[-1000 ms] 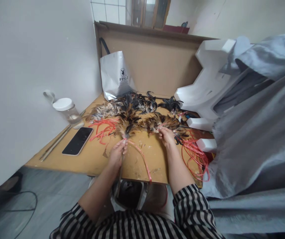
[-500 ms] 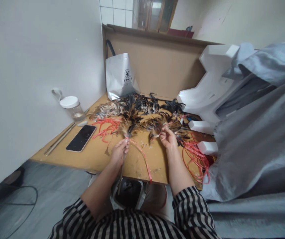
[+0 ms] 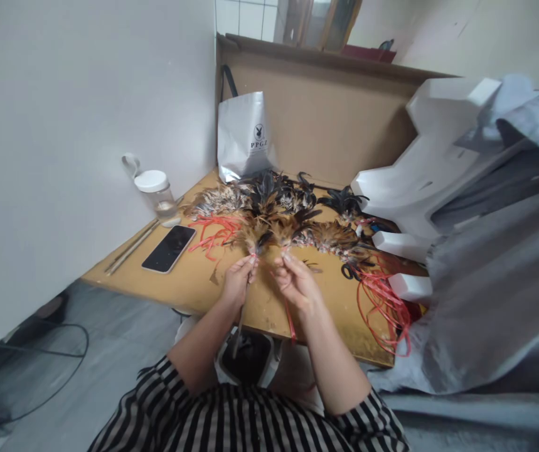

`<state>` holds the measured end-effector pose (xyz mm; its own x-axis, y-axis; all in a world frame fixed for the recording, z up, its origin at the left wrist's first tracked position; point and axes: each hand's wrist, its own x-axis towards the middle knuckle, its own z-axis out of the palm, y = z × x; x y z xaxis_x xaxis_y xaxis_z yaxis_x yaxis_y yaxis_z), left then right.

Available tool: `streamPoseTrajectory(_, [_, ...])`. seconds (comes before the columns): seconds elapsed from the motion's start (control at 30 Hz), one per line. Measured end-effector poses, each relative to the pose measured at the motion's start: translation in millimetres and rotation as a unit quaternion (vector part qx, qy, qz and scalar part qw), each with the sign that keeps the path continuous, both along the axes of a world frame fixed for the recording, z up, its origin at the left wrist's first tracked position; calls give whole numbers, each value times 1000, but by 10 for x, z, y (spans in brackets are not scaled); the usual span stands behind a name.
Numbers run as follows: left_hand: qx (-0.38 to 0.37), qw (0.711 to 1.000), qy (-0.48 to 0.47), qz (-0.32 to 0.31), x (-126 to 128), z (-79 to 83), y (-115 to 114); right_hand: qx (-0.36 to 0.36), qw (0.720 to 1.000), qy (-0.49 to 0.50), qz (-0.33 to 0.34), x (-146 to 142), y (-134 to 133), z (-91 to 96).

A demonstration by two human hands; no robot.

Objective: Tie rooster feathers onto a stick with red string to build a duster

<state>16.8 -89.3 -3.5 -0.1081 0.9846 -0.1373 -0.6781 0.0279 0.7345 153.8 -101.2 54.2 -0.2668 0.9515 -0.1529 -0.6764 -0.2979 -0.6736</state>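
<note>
My left hand (image 3: 240, 277) is closed around a thin stick (image 3: 237, 339) whose lower end points down past the table edge. Brown and black feathers (image 3: 251, 238) fan out from the stick's top, bound with red plastic string. Close beside it, my right hand (image 3: 298, 284) pinches the base of a small bunch of feathers (image 3: 283, 231). A red plastic strip (image 3: 291, 321) hangs down between my hands. Beyond them lie a row of brown feathers (image 3: 332, 235), a speckled feather pile (image 3: 222, 199) and black feathers (image 3: 344, 202).
On the table (image 3: 194, 285) lie a phone (image 3: 169, 248), thin sticks (image 3: 132, 248), a lidded jar (image 3: 159, 194) and red strips (image 3: 384, 301). Black loops like scissor handles (image 3: 350, 271) are at right. A silver bag (image 3: 243, 141) stands behind; white foam (image 3: 401, 176) borders the right.
My right hand has come left from the feather row, bringing a bunch of feathers beside the stick. My left hand keeps its hold. The whole view has shifted slightly.
</note>
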Motion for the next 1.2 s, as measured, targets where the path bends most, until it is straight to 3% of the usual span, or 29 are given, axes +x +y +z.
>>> streamPoseTrajectory(0.17, [37,998,42,7,27,-32,-74,-10,999,-33,25,-423,-156,-183])
streamPoseTrajectory(0.3, [54,996,67,39,40,4,-172,-6,998,-62,-18,-522,-197,-299])
streamPoseTrajectory(0.53, [44,985,135,98,57,4,-299,-2,997,-74,-30,-566,-274,-341])
streamPoseTrajectory(0.67, [60,983,143,95,57,50,-393,-3,996,-81,-31,-554,-310,-359])
streamPoseTrajectory(0.97, [64,990,108,66,52,136,-534,-7,995,-66,79,-446,-311,-345])
streamPoseTrajectory(1.07, [64,991,98,61,28,139,-564,18,990,-98,96,-424,-325,-322])
streamPoseTrajectory(1.2, [55,992,99,55,-22,201,-606,116,965,-228,62,-359,-354,-230])
